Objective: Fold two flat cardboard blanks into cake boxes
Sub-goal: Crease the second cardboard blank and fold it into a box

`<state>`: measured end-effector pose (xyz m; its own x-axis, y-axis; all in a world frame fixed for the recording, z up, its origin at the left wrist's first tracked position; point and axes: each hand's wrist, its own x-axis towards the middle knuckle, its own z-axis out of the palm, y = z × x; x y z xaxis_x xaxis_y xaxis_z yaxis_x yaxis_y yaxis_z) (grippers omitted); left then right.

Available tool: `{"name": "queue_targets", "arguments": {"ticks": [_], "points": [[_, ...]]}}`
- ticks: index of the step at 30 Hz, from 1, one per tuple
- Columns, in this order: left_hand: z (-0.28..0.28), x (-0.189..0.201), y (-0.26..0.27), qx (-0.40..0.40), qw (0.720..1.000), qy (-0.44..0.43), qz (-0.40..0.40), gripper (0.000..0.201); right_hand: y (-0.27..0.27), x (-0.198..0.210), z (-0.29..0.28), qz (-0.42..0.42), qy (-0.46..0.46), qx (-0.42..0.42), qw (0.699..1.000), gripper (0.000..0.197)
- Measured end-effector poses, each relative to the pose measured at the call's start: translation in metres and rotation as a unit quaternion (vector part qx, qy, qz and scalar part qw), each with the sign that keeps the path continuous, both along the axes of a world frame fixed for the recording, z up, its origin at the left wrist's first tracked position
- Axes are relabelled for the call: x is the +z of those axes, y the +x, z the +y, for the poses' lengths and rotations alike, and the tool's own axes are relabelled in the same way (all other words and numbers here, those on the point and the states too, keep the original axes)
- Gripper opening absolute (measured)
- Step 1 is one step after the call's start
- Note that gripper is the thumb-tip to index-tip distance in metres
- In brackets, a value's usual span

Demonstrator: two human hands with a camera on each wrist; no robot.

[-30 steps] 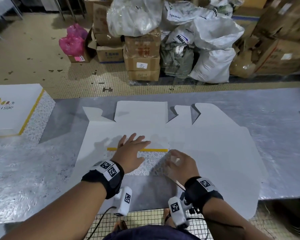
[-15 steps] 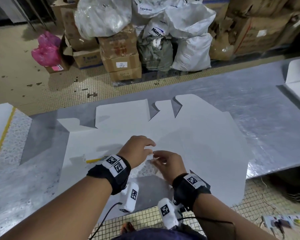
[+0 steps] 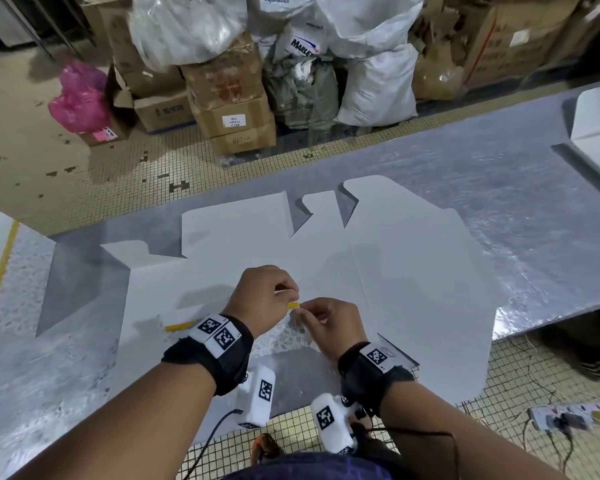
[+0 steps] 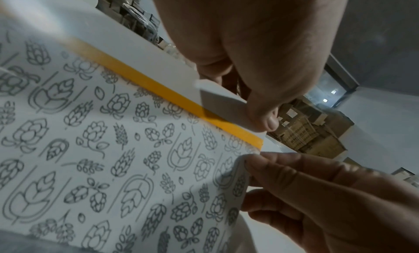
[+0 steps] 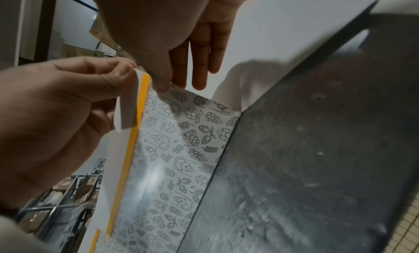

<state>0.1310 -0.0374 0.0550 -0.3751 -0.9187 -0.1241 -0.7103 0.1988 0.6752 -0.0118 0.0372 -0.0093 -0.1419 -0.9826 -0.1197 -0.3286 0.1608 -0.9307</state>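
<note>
A large white cardboard blank (image 3: 413, 289) lies flat on the grey table (image 3: 499, 202). Its near flap (image 3: 284, 337) is turned over, showing a printed leaf pattern (image 4: 90, 149) and a yellow stripe (image 4: 158, 88). My left hand (image 3: 291, 292) pinches the narrow white edge strip (image 4: 226, 108) beyond the stripe, bending it at the flap's right end. My right hand (image 3: 307, 311) pinches the patterned corner beside it between thumb and forefinger (image 4: 254, 165). In the right wrist view the right thumb (image 5: 163, 88) sits on the pattern and the left hand (image 5: 127, 75) holds the strip.
A folded cake box (image 3: 0, 271) with a yellow stripe stands at the table's left end. More white cardboard (image 3: 596, 133) lies at the far right. Cartons and sacks (image 3: 232, 98) are stacked on the floor behind. A power strip (image 3: 568, 414) lies on the floor at right.
My left hand was lying flat on the turned-over flap; now it pinches the edge strip. Both hands have come together at the flap's right corner. The head view has swung right.
</note>
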Motion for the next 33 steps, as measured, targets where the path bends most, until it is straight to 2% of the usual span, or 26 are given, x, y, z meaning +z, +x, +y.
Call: {"name": "queue_targets", "arguments": {"ticks": [6, 9, 12, 19, 25, 29, 33], "points": [[0.001, 0.001, 0.001, -0.014, 1.0, 0.014, -0.012, 0.014, -0.001, -0.001, -0.002, 0.022, -0.037, 0.011, 0.999, 0.014], [0.003, 0.001, 0.005, -0.004, 0.999, 0.032, -0.005, 0.008, -0.005, -0.008, -0.002, 0.009, -0.012, 0.023, 1.0, 0.011], [0.004, 0.0, 0.005, 0.006, 1.0, 0.022, -0.008, 0.014, -0.008, -0.014, 0.002, 0.033, 0.028, 0.055, 0.998, 0.014], [0.006, -0.006, 0.002, 0.027, 0.999, 0.027, 0.004, 0.02, -0.006, -0.016, 0.002, 0.077, 0.006, 0.07, 0.994, 0.016], [0.008, -0.005, 0.002, 0.04, 0.999, 0.033, 0.015, 0.016, -0.01, -0.02, 0.006, 0.089, 0.047, 0.093, 0.991, 0.016], [0.01, -0.005, 0.002, 0.038, 0.998, 0.032, 0.026, 0.015, -0.007, -0.02, 0.005, 0.145, 0.003, 0.117, 0.982, 0.017], [0.009, -0.005, 0.005, 0.036, 0.999, 0.018, -0.003, 0.02, -0.012, -0.024, 0.006, 0.132, -0.012, 0.115, 0.985, 0.013]]}}
